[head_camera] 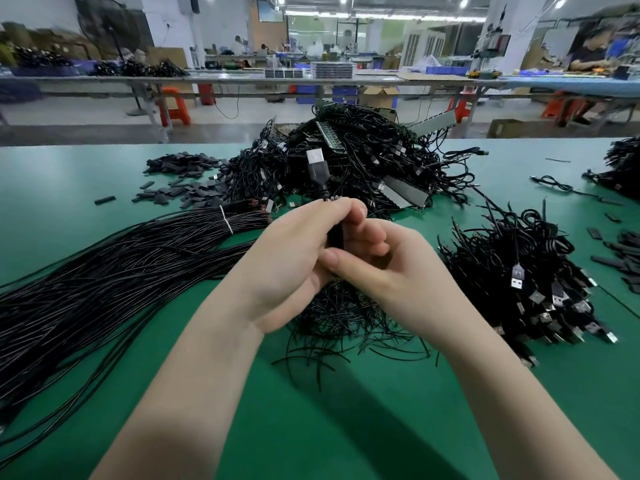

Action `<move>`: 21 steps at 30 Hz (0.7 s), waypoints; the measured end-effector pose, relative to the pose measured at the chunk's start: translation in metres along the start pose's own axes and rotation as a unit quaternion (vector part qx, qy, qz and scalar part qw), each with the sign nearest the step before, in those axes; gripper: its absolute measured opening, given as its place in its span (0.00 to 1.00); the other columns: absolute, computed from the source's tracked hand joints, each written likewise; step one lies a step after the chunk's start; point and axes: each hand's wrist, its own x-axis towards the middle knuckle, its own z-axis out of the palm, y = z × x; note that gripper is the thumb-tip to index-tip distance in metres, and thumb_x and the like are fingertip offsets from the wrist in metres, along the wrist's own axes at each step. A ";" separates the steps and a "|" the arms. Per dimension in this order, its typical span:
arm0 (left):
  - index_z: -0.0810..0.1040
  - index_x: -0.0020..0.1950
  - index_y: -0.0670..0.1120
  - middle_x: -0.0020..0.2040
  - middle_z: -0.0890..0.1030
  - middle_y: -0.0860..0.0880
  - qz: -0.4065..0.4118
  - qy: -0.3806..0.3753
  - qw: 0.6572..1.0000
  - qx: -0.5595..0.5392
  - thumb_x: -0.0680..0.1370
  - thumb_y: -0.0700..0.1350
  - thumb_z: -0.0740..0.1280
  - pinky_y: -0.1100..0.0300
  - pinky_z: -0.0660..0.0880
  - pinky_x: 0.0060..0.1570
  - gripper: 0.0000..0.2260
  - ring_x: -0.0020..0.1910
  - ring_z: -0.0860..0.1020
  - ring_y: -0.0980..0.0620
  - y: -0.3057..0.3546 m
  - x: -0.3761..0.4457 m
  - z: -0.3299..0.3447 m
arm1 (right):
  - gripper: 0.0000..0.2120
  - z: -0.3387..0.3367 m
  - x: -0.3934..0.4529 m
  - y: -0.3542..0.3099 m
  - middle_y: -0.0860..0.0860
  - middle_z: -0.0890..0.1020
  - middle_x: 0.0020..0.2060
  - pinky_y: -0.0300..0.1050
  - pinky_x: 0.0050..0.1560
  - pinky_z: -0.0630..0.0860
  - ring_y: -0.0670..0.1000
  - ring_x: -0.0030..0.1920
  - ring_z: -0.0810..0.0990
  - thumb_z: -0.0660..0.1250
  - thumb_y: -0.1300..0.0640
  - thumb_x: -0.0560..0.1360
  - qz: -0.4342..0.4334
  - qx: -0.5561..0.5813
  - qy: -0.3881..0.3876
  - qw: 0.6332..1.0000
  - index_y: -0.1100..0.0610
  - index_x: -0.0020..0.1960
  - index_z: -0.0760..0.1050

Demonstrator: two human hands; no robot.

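My left hand [294, 258] and my right hand [384, 268] meet above the middle of the green table [311, 427]. Both grip a short black USB cable [318, 169] whose silver plug sticks up above my fingers. A black sleeve piece [335, 233] shows between my left fingers and my right fingertips. My right thumb lies across the base of my left palm. The cable's lower end is hidden inside my hands.
A long bundle of black wires [121, 265] lies at the left. A heap of cables and circuit strips [360, 161] rises behind my hands. Finished USB cables [526, 285] pile at the right, cut wire scraps [343, 323] below my hands, flat black sleeves [183, 178] at the back left.
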 end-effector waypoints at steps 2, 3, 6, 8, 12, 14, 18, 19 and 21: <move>0.80 0.46 0.44 0.42 0.83 0.47 0.007 -0.007 1.000 0.011 0.83 0.46 0.58 0.62 0.79 0.46 0.14 0.45 0.82 0.52 0.001 -0.001 0.001 | 0.13 0.000 0.000 -0.002 0.41 0.73 0.29 0.38 0.35 0.69 0.41 0.31 0.70 0.73 0.47 0.71 -0.013 -0.004 0.010 1.000 0.54 0.37 0.73; 0.82 0.48 0.45 0.44 0.84 0.47 0.009 -0.010 1.000 0.014 0.82 0.49 0.58 0.62 0.80 0.47 0.14 0.47 0.83 0.52 0.002 -0.001 0.001 | 0.11 0.000 0.001 -0.003 0.40 0.76 0.30 0.38 0.36 0.72 0.40 0.33 0.73 0.73 0.47 0.71 -0.016 0.013 0.009 1.000 0.53 0.39 0.76; 0.81 0.57 0.47 0.48 0.85 0.46 0.005 -0.025 0.999 0.031 0.79 0.54 0.57 0.60 0.80 0.52 0.18 0.51 0.83 0.50 0.005 -0.003 0.000 | 0.09 0.000 0.000 -0.008 0.47 0.83 0.37 0.44 0.46 0.79 0.44 0.40 0.80 0.74 0.49 0.71 -0.017 0.064 -0.010 0.998 0.54 0.45 0.81; 0.82 0.58 0.48 0.45 0.85 0.48 0.007 -0.027 0.998 0.048 0.79 0.56 0.56 0.62 0.79 0.48 0.19 0.49 0.83 0.51 0.006 -0.004 0.001 | 0.13 0.000 -0.001 -0.010 0.55 0.82 0.37 0.50 0.46 0.79 0.53 0.38 0.79 0.73 0.49 0.70 -0.025 0.058 -0.011 0.998 0.59 0.45 0.80; 0.84 0.46 0.51 0.36 0.82 0.52 0.026 -0.017 0.997 0.066 0.77 0.58 0.57 0.67 0.76 0.38 0.18 0.44 0.82 0.56 0.005 -0.005 0.004 | 0.21 -0.002 -0.002 -0.014 0.69 0.78 0.40 0.59 0.46 0.77 0.60 0.37 0.79 0.73 0.48 0.70 -0.014 0.062 -0.017 0.998 0.68 0.43 0.76; 0.82 0.42 0.51 0.36 0.81 0.52 0.036 -0.025 0.996 0.073 0.78 0.57 0.57 0.67 0.76 0.39 0.17 0.44 0.83 0.55 0.002 -0.005 0.004 | 0.19 -0.004 -0.002 -0.014 0.71 0.76 0.36 0.62 0.45 0.76 0.60 0.35 0.77 0.73 0.50 0.71 -0.004 0.063 -0.025 0.998 0.63 0.35 0.70; 0.83 0.41 0.52 0.40 0.84 0.50 0.034 -0.026 0.994 0.099 0.77 0.55 0.60 0.67 0.77 0.41 0.15 0.43 0.83 0.56 0.003 -0.005 0.003 | 0.23 -0.009 -0.001 -0.009 0.52 0.67 0.24 0.44 0.29 0.63 0.45 0.29 0.66 0.72 0.53 0.75 -0.024 -0.015 -0.001 1.000 0.48 0.28 0.63; 0.83 0.41 0.52 0.42 0.85 0.50 0.034 -0.007 0.991 0.127 0.77 0.56 0.60 0.67 0.78 0.41 0.15 0.42 0.83 0.57 0.004 -0.004 0.002 | 0.20 -0.010 -0.002 -0.009 0.45 0.66 0.24 0.38 0.29 0.61 0.42 0.28 0.63 0.71 0.53 0.75 -0.038 -0.049 0.010 0.998 0.48 0.29 0.65; 0.84 0.41 0.53 0.43 0.86 0.51 0.036 0.031 0.980 0.193 0.76 0.59 0.61 0.63 0.80 0.43 0.16 0.43 0.84 0.57 0.003 -0.004 -0.001 | 0.14 -0.008 -0.002 -0.008 0.44 0.68 0.26 0.34 0.28 0.60 0.42 0.27 0.64 0.69 0.52 0.76 -0.053 -0.102 0.021 0.993 0.49 0.34 0.70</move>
